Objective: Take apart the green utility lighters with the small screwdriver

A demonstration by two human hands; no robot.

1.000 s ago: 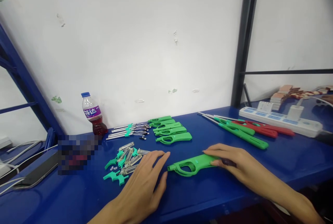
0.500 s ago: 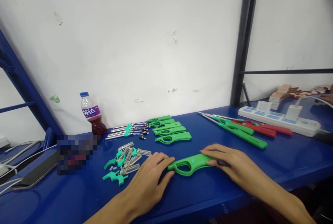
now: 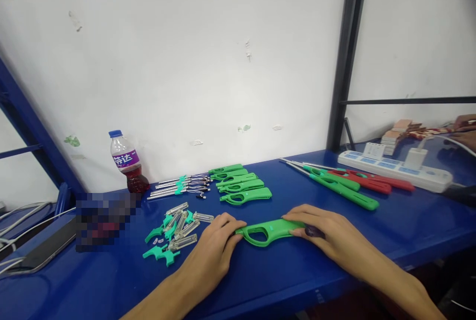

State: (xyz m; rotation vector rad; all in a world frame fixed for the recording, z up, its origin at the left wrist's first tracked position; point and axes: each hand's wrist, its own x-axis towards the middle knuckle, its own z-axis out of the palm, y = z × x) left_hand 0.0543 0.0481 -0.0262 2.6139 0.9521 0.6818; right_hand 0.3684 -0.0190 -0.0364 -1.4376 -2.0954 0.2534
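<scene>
A green lighter casing (image 3: 270,230) lies across the front of the blue table, held at both ends. My left hand (image 3: 217,243) pinches its narrow nozzle end. The wide handle end is between the thumb and fingers of my right hand (image 3: 320,230), where a small dark object (image 3: 314,231) also shows against the palm. Left of my left hand is a pile of clear tanks (image 3: 183,243) and teal trigger pieces (image 3: 167,255). Several green casings (image 3: 247,196) lie in a column behind, beside metal rods with wires (image 3: 167,191).
Long-nosed green lighters (image 3: 345,191) and red ones (image 3: 375,183) lie at the right, before a white power strip (image 3: 394,168). A bottle (image 3: 128,161) stands back left, near a dark phone-like device (image 3: 40,245). Another person's hand (image 3: 464,131) shows at the far right.
The view has shifted slightly, so things on the table appear a little further left. Both hands keep their hold on the green casing, which has hardly moved.
</scene>
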